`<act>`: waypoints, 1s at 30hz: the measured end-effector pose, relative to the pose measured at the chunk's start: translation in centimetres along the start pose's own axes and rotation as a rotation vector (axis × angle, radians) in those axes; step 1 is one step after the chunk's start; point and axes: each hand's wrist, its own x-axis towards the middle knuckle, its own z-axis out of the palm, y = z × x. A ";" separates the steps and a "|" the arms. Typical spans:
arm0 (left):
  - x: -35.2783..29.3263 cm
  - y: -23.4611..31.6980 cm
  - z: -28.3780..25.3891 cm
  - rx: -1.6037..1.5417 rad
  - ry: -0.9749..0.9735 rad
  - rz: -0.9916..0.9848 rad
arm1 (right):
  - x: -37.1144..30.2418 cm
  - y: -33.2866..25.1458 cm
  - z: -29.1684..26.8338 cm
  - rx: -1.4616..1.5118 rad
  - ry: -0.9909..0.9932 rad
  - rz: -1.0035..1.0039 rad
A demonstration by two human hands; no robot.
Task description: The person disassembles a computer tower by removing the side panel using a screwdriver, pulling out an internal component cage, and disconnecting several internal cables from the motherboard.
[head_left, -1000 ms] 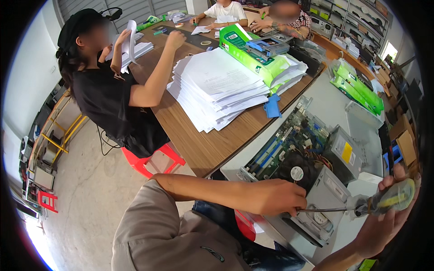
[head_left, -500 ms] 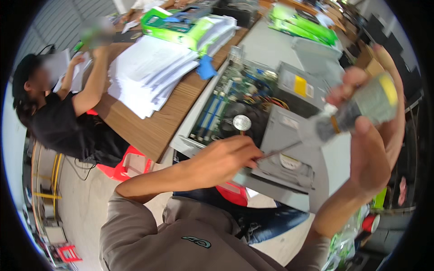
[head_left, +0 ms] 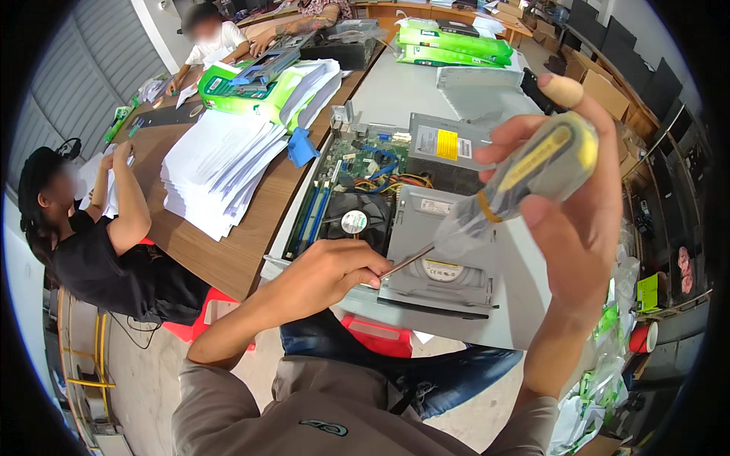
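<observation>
Screwdriver held in both hands over an open PC case.

Head view: screwdriver (head_left: 502, 194) has a clear handle with yellow stripes and a thin metal shaft. Right hand (head_left: 578, 190) is wrapped shut around the handle, raised above the case (head_left: 426, 251); one finger wears a tan bandage. Left hand (head_left: 327, 277) is pinched closed on the shaft tip, at the case's near edge, just beside the black fan (head_left: 351, 222). Hands well apart, joined only by the tool. Long axis runs diagonally: handle up-right, tip down-left toward the person. Case sits at the near end of the grey bench (head_left: 395, 91); paper stacks (head_left: 220, 163) lie on the wooden table to the left.
</observation>
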 end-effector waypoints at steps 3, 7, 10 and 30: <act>-0.3 -0.2 0.2 -0.015 -0.004 0.022 | -0.2 -0.2 -0.1 -0.089 0.023 -0.038; -0.8 0.2 1.3 0.098 0.070 0.058 | 0.5 0.0 -0.3 -0.115 0.027 0.005; -1.8 0.2 2.0 0.209 0.168 0.056 | 0.7 -0.2 -0.2 -0.002 0.000 0.050; -1.3 -0.2 0.8 -0.031 0.024 0.017 | 1.5 -0.4 2.4 0.050 -0.143 -0.087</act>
